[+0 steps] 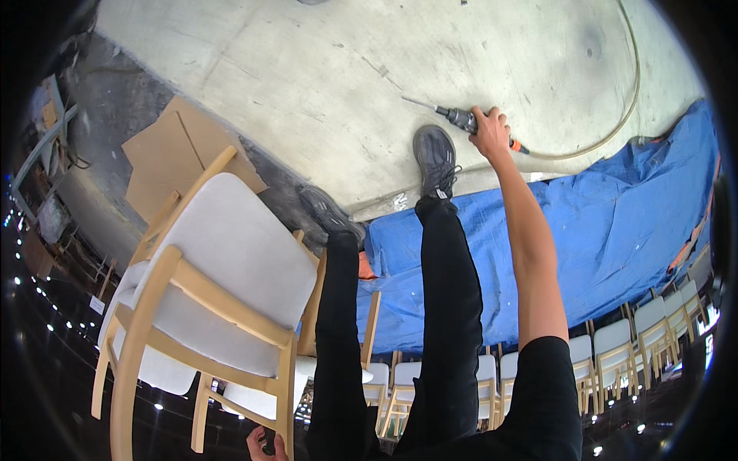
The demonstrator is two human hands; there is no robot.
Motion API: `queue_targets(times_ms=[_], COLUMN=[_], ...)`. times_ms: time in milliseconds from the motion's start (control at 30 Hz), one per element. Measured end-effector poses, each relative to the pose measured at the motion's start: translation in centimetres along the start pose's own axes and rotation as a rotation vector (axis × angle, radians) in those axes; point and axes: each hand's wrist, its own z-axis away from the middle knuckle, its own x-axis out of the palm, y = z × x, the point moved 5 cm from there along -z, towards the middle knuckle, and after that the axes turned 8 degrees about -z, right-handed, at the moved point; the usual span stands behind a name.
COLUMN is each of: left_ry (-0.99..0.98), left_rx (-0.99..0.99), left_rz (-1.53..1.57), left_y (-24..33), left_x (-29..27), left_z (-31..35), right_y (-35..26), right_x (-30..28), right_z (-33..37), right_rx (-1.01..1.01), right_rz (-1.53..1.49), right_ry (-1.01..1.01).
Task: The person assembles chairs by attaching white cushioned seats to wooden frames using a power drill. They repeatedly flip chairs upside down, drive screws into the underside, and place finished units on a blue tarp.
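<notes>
In my right hand (492, 132) is an air screwdriver (463, 119) with a dark body and a long thin bit that points left over the pale floor. An orange fitting joins its rear to a hose (588, 152). My right arm reaches forward, and the tool is just beyond my right shoe. Low at the frame's bottom edge, my left hand (265, 447) is curled beside a leg of a wooden chair (231, 238) with light grey upholstery. A dark spot shows between its fingers; I cannot make out what it is. The chair stands tilted in view at my left.
Flat brown cardboard (173, 157) lies beyond the chair. A blue tarp (600, 223) spreads to the right of my feet. Rows of similar chairs (615, 349) stand at the lower right. Loose clutter (54, 200) lines the far left. The hose curves across the pale floor (323, 69).
</notes>
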Motion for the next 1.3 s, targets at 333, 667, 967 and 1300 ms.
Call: queue_targets(times_ms=[333,667,967,1300], left_ry=[-0.373,0.149,0.419,1.085], left_rx=[0.016,0.112,1.700,-0.561], left_rz=[1.228,2.106,2.324,1.100], left_y=[13.7,9.0,-10.8,-29.1], left_x=[8.3,-16.6,-27.9,-13.7], left_z=[1.1,14.1,25.2,26.6], right_y=[-12.2,-33.4,-45.2,-62.5], right_x=[-15.6,-49.2,-47.1,-34.5], right_z=[23.3,63.5,74.5,80.3], right_rx=[-0.631,-0.972,-0.867,-1.049], right_rz=[-0.439,-0.396,-0.437,-0.037], right_ry=[-0.360,-0.393,-1.908,-1.541])
